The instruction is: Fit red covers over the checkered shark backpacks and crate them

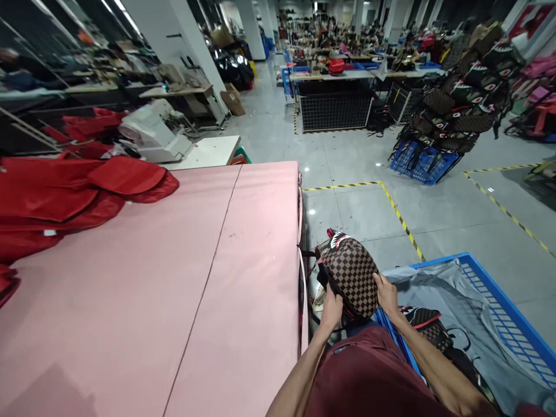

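Observation:
A brown-and-black checkered backpack (353,275) with a shark-mouth print at its top is held in front of my body, between the pink table and a blue crate. My left hand (332,310) grips its near left edge, fingers partly hidden behind the fabric. On the opposite side, my right hand (386,294) is closed on the backpack's right edge. The pink-covered table (252,260) lies just left of the bag. To the right, the blue crate (508,301) is lined with grey sheeting and contains more checkered bags (428,327).
Red bags (65,197) are heaped on the table's far left, near a white sewing machine (152,130). A tall pile of checkered backpacks (460,104) rises from another blue crate (425,162). Yellow-black tape (402,220) marks the grey floor. Sewing benches and people fill the background.

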### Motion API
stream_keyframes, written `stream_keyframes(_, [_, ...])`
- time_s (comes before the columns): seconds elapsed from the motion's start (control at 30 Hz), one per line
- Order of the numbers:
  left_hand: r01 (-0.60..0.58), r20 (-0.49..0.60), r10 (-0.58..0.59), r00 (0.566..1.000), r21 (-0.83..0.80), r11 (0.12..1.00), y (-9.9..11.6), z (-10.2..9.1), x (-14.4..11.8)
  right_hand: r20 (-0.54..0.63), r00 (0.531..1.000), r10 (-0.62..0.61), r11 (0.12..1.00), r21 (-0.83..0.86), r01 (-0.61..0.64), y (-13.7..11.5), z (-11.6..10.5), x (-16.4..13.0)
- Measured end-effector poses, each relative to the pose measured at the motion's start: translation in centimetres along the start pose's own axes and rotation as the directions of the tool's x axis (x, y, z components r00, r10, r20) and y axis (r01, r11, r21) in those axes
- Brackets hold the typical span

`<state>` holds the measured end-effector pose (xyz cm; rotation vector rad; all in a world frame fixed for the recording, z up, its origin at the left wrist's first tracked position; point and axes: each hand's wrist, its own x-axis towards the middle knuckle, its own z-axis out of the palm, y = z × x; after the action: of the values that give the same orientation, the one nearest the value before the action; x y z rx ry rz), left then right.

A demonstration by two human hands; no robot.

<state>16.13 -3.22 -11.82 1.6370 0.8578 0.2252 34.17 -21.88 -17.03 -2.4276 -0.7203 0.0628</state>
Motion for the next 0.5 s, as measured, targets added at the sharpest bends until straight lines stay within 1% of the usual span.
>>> stream_keyframes(0.03, [0.027,-0.010,-0.027,1.000,-0.002,1.000,-0.6,0.1,-0.1,0.046,0.998,0.046,0.999,0.019,-0.047,-0.2,0.0,-0.4])
stream_keyframes(0.1, [0.056,-0.013,-0.057,0.998,-0.012,0.998,-1.4,-0.3,0.2,0.142,0.981,0.132,0.988,0.065,-0.142,-1.2,-0.2,-0.6])
stream_keyframes(0.17, [0.065,-0.001,-0.065,0.998,-0.028,0.998,-1.4,-1.2,0.9,0.200,0.961,0.190,0.975,0.079,-0.209,-2.5,-0.7,-0.4])
stream_keyframes(0.23, [0.037,0.006,-0.037,0.999,-0.043,0.998,-0.9,-2.3,1.6,0.224,0.950,0.219,0.964,0.097,-0.246,-3.6,-1.4,-0.4])
stream_keyframes(0.3, [-0.030,0.002,0.030,1.000,-0.030,0.999,-0.3,-3.1,1.6,0.218,0.949,0.229,0.954,0.143,-0.263,-4.1,-2.0,-0.7])
stream_keyframes(0.4, [-0.165,0.026,0.165,0.986,-0.002,0.986,0.4,-3.1,0.8,0.134,0.968,0.211,0.941,0.239,-0.239,-3.6,-2.3,-1.7])
stream_keyframes(0.43, [-0.177,0.036,0.177,0.984,0.004,0.984,0.5,-2.8,0.5,0.107,0.971,0.215,0.937,0.258,-0.236,-3.3,-2.2,-2.0])
stream_keyframes(0.47, [-0.165,0.039,0.165,0.986,0.011,0.986,0.6,-2.5,0.2,0.097,0.970,0.223,0.933,0.268,-0.241,-3.1,-2.1,-2.2])
stream_keyframes(0.5, [-0.129,0.036,0.128,0.991,0.021,0.991,0.6,-2.2,0.0,0.104,0.966,0.235,0.928,0.271,-0.255,-2.9,-2.1,-2.4])
